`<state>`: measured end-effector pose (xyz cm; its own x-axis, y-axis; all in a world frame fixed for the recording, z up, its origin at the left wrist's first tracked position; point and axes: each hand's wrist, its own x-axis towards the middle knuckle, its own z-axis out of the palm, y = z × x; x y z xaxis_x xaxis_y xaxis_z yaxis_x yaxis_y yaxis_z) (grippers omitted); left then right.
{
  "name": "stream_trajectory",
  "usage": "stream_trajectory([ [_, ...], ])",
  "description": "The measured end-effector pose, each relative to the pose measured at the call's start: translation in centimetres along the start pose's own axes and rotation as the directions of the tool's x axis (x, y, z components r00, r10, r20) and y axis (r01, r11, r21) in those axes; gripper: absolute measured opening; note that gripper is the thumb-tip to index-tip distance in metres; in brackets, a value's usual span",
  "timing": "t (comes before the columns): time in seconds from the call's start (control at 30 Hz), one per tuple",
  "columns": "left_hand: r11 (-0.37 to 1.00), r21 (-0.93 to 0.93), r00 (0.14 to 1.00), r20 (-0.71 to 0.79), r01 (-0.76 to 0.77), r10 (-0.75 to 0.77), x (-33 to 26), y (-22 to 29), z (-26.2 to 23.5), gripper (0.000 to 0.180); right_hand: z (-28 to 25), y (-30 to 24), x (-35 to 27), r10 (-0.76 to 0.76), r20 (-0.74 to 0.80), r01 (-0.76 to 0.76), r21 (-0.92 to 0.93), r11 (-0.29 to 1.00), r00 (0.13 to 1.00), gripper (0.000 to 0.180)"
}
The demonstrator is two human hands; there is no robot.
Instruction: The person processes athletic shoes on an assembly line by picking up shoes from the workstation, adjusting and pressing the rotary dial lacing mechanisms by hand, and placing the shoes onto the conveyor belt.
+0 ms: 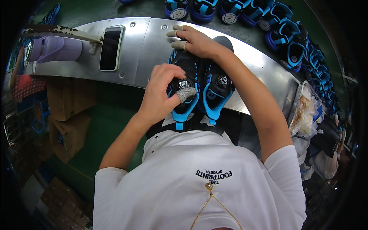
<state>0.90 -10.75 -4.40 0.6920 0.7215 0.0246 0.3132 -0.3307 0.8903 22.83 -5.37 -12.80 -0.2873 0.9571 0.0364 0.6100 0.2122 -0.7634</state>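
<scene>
A lavender bottle with a loop handle (61,50) lies on its side at the left end of a curved, brushed-metal bench (132,57). Brown cardboard boxes (71,99) stand below the bench edge. Next comes a dark-screened phone with a pale green edge (111,48), lying flat and lengthwise away from the person.

The left hand (163,92) is bent over a black shoe with bright blue trim and a round dial (192,74); thumb, in a grey textured cover, and fingers sit on opposite sides of the dial. Whether they clamp it cannot be told. This shoe's toe points away over the bench, its heel toward the person's waist, its long axis running almost straight outward.

The right hand (199,41) lies across that shoe's toe end, pale-capped fingers spread apart and pointing left. Just beside, a matching black and blue shoe (216,90) also points away, its axis leaning slightly right.

Farther right, more black and blue shoes (291,34) stand in a curving line, above clear crumpled plastic bags (308,115).
</scene>
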Motion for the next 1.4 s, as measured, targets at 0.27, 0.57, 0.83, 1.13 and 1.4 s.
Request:
stream_trajectory([
  [0.27, 0.979, -0.163, 0.789, 0.582, -0.121, 0.195, 4.2, -1.0, -3.5, 0.026, -1.5, -1.6, -0.6, 0.066, 0.011, -0.066, 0.032, 0.997, 0.998, 0.037],
  [0.57, 0.339, -0.558, 0.651, 0.604, 0.757, -0.46, -2.3, 6.2, 2.6, 0.03, -8.9, -6.7, -13.8, 0.144, 0.069, -0.159, 0.473, 0.867, 0.987, 0.044],
  [0.83, 0.185, -0.78, 0.741, 0.448, 0.597, -0.501, -0.4, 6.1, 8.2, 0.027, -4.9, -9.0, -15.9, 0.122, -0.188, -0.072, 0.255, 0.964, 0.974, 0.035],
  [1.13, 0.22, -0.781, 0.754, 0.422, 0.585, -0.504, -0.5, 6.8, 9.0, 0.028, -6.1, -8.4, -16.0, 0.073, -0.112, -0.022, 0.404, 0.915, 0.991, 0.051],
  [1.4, 0.243, -0.77, 0.744, 0.402, 0.59, -0.534, -0.7, 6.7, 9.1, 0.028, -2.7, -9.6, -16.3, 0.243, -0.442, -0.125, 0.28, 0.952, 0.863, 0.041],
])
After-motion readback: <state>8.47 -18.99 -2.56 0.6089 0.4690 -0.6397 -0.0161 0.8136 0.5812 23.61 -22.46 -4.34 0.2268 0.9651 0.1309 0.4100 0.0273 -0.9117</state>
